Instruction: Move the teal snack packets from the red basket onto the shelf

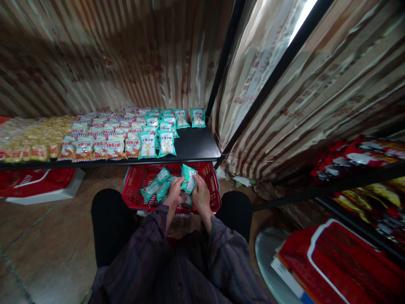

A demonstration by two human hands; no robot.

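A green and white snack bag point(189, 178) is held over the red basket point(128, 191) between my knees. My right hand point(201, 193) grips its right side. The fingers of my left hand point(175, 192) are closed at its lower left edge. Several more green snack bags point(152, 188) lie in the basket left of my hands. Just beyond, green and white snack bags point(166, 143) stand in rows on the black shelf point(198, 145), at its right part. What lies under my hands in the basket is partly hidden.
Red and white snack bags point(115, 146) and yellow packs point(39, 152) fill the shelf further left. A black post point(224, 59) rises at the shelf's right end. Another red basket point(354, 261) sits at the lower right, below a side rack with red bags point(357, 154).
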